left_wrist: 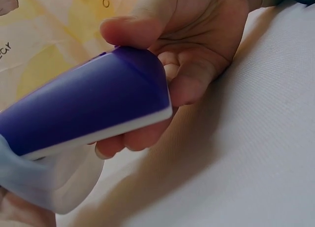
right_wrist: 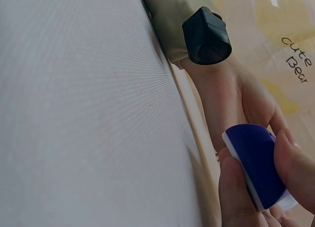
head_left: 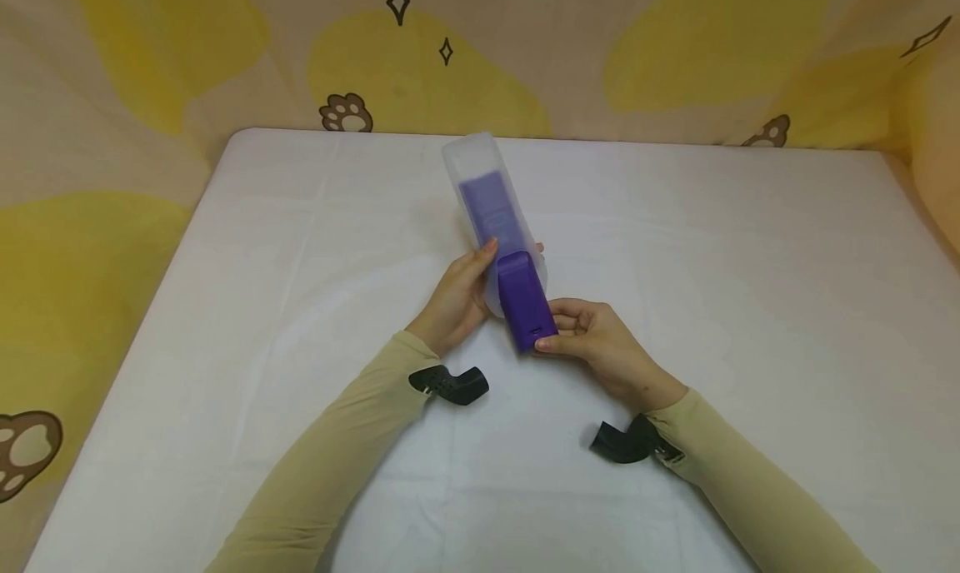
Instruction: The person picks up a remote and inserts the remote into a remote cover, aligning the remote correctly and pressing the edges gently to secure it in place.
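We see a purple device (head_left: 528, 302) held up over the middle of the white tabletop (head_left: 735, 248), its far part running into a long frosted case (head_left: 487, 198) and its near end sticking out towards us. Through the case's cloudy wall we make out a paler purple length, with the far end of the case showing clear beyond it. The left hand (head_left: 456, 302) grips the case near its mouth: the thumb lies along the top, the other fingers wrap beneath, and 1 fingertip peeks past the right edge. The right hand (head_left: 600, 340) pinches the outer end of the device, thumb on the upper face beside a small slot (head_left: 536, 331), the other fingers bent underneath. From the left wrist we see a white underside (left_wrist: 113, 131) below the purple shell, and the rounded lip of the case hanging below it. Both arms wear tan sleeves (head_left: 337, 440), and 2 black cameras (head_left: 637, 440) sit at the wrists, apart from the device. Behind the tabletop we see a cream cloth (head_left: 570, 23) with yellow patches, brown paw prints and outlined diamonds; the right wrist view shows the words "Cute Bear" on it.
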{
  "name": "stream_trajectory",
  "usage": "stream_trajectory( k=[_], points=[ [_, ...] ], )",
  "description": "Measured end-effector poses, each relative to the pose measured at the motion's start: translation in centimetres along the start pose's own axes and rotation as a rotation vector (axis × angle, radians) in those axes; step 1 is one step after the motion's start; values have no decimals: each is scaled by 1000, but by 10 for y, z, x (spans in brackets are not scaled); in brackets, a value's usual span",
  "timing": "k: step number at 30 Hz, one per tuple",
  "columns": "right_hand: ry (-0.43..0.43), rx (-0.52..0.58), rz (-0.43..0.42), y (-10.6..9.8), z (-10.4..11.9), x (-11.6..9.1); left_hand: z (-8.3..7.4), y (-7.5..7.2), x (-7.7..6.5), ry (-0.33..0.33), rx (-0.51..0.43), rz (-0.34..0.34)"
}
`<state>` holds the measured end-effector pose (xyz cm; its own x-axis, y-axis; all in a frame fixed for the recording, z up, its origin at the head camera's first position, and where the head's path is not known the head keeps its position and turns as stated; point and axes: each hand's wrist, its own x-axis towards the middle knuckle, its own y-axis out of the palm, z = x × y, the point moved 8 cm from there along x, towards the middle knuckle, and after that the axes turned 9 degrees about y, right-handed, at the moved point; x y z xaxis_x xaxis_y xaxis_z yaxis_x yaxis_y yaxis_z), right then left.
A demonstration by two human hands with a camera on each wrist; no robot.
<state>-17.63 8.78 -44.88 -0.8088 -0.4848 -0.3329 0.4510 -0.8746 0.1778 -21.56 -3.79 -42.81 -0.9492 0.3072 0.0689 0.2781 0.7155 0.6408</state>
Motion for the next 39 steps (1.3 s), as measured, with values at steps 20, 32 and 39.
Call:
stream_trajectory(
  k=[20,32,39],
  points=[
    [3,15,-11,-1,-1,0,2,2,-1,-10,76,27],
    [31,-14,-42,-3,-4,0,3,3,-1,-21,86,42],
    [33,9,-33,-3,-4,0,2,6,-1,-16,82,77]
  ],
)
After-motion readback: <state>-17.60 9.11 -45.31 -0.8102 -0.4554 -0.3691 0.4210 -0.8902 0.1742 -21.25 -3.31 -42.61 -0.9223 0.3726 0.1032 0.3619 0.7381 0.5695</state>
